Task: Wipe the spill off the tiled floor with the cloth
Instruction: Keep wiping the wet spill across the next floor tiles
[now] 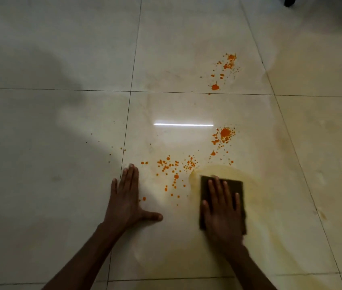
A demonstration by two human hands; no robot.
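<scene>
Dark brown square cloth (222, 197) pressed flat under right hand (222, 214), fingers straight. Left hand (128, 199) spread flat on glossy cream tiled floor (61, 122). Orange droplet spill (172, 172) between hands, more beyond right hand.

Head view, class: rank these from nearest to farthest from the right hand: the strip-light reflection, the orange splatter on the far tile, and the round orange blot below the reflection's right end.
From the right hand:
1. Round orange blot, just ahead.
2. Strip-light reflection, ahead, slightly left.
3. Far-tile splatter, beyond the grout line.
</scene>
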